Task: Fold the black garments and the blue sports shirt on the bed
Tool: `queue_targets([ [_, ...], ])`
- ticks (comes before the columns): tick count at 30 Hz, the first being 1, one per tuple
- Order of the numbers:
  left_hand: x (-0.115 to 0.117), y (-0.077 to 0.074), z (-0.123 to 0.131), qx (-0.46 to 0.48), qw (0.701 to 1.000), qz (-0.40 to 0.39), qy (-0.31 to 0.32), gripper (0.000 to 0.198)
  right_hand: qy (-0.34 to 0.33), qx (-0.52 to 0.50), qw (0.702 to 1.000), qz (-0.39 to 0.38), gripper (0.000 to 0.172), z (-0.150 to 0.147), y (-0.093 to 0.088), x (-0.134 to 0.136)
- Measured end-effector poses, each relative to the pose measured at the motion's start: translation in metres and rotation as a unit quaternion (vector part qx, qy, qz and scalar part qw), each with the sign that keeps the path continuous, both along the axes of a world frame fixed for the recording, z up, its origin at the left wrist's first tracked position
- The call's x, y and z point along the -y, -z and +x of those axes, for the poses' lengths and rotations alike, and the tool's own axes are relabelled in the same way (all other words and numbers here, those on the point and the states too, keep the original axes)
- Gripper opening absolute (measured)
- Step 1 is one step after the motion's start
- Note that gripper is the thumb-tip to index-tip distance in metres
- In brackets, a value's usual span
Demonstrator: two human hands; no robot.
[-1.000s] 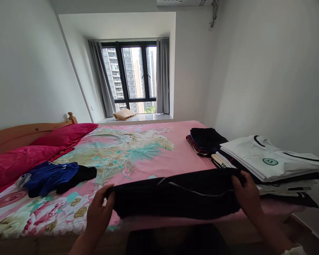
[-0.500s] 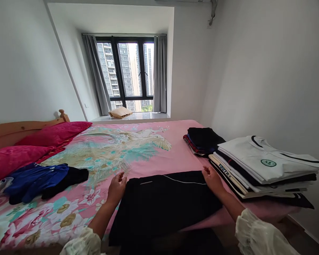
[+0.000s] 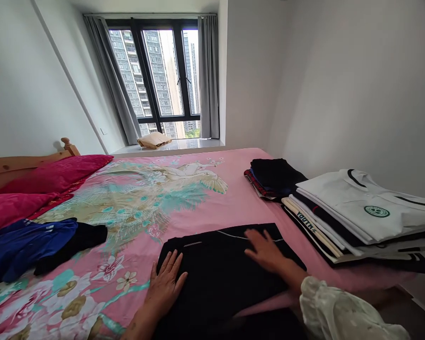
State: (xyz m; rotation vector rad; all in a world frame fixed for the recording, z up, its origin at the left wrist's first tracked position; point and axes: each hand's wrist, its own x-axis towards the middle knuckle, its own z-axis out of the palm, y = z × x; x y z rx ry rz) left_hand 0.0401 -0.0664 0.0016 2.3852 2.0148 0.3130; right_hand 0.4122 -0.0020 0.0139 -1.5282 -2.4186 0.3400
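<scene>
A pair of black pants, with thin white piping and a light pocket line, is spread on the near edge of the bed. Its lower part hangs toward me and is partly out of view. My left hand lies flat on the left edge of the pants, fingers stretched out. Over their right part is my right hand, fingers spread and slightly blurred; whether it presses on the cloth I cannot tell. Neither hand grips anything.
The bed has a pink floral sheet. To the right stand a tall stack of folded shirts and a smaller pile of dark folded clothes. A crumpled blue garment lies left, near red pillows.
Both hands have come down from the pants' upper corners, the right one moving inward over the cloth, the left one now flat. My view has tilted down slightly.
</scene>
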Motion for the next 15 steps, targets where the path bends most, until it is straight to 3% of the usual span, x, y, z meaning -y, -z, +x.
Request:
queue_targets([
  [3,0.0,-0.001,0.002,-0.014,1.0,0.003,0.007,0.054,0.119,0.038,0.992,-0.008,0.061,0.032,0.013,-0.025],
  [7,0.0,-0.006,0.006,-0.027,0.999,-0.013,-0.015,0.055,0.131,0.074,0.989,-0.015,0.068,0.036,0.018,-0.03],
  [12,0.002,-0.012,0.008,-0.039,0.999,-0.023,-0.019,0.055,0.135,0.114,0.983,-0.056,0.07,0.028,0.001,-0.028],
  [15,0.004,-0.014,0.009,-0.037,0.999,-0.023,-0.019,0.055,0.133,0.108,0.985,-0.034,0.068,0.036,-0.003,-0.023],
])
